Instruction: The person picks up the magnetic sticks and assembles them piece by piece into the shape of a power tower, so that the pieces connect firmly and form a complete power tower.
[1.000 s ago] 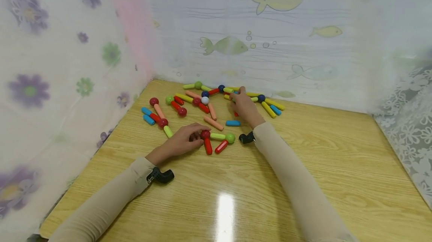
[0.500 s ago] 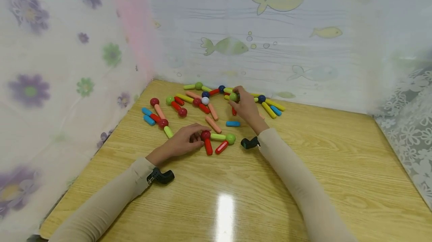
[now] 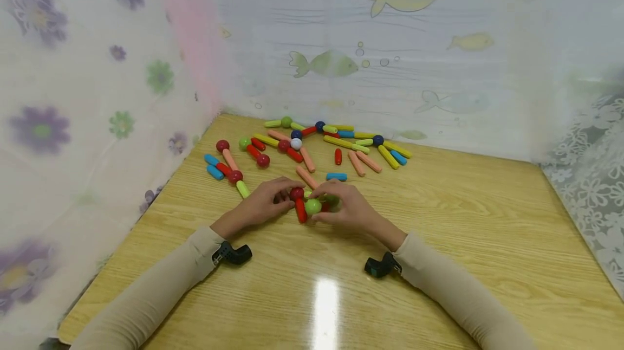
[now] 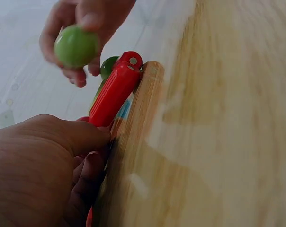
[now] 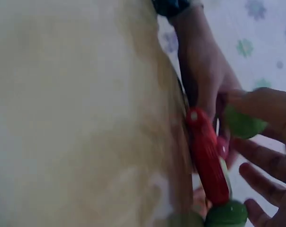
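In the head view, my left hand (image 3: 267, 202) holds a dark red ball (image 3: 297, 194) on the table between fingertips and thumb. A red stick (image 3: 301, 212) runs from that ball towards me. A light green stick (image 3: 307, 194) beside the ball is mostly covered by my right hand (image 3: 348, 206). That hand pinches a green ball (image 3: 313, 207), which appears raised above the table in the left wrist view. Behind its fingers, a second green ball (image 3: 332, 200) is partly hidden at the other end of the light green stick. Another red stick (image 5: 210, 165) lies close by in the right wrist view.
Farther back lie several coloured sticks and balls, among them a blue stick (image 3: 336, 176), a salmon stick (image 3: 307, 177) and a navy ball (image 3: 377, 140). A salmon, red and blue chain (image 3: 229, 170) lies at left. A fish-print curtain (image 3: 409, 68) hangs behind the table (image 3: 463, 220).
My right hand has picked up the green ball from the back pieces and brought it towards me, beside the left hand's pieces. The left hand has stayed on the dark red ball.
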Demonstrator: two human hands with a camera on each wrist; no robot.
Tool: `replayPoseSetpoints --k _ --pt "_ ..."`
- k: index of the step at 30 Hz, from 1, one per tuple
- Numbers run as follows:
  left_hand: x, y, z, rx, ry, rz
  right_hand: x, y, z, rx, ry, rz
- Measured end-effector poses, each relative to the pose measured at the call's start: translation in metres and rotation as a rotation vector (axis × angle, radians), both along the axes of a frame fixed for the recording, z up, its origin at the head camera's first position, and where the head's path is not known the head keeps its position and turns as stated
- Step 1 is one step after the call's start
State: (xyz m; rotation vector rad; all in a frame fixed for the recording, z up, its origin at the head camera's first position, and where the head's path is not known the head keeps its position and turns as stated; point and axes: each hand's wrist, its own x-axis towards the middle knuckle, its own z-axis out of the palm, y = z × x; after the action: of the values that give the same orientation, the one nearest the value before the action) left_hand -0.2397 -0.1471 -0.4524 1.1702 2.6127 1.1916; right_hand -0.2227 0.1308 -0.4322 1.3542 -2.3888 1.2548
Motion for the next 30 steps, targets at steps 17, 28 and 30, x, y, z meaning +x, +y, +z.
replayPoseSetpoints --k 17,28,30 --pt "0.002 0.002 0.002 0.01 0.002 -0.001 0.023 -0.003 -0.01 0.258 0.281 0.062" --pt "0.003 0.002 0.001 0.003 -0.015 0.016 0.025 -0.002 -0.006 0.424 0.357 0.044" --pt "0.003 0.002 0.001 0.001 -0.009 0.014 0.026 -0.001 -0.007 0.411 0.331 0.052"
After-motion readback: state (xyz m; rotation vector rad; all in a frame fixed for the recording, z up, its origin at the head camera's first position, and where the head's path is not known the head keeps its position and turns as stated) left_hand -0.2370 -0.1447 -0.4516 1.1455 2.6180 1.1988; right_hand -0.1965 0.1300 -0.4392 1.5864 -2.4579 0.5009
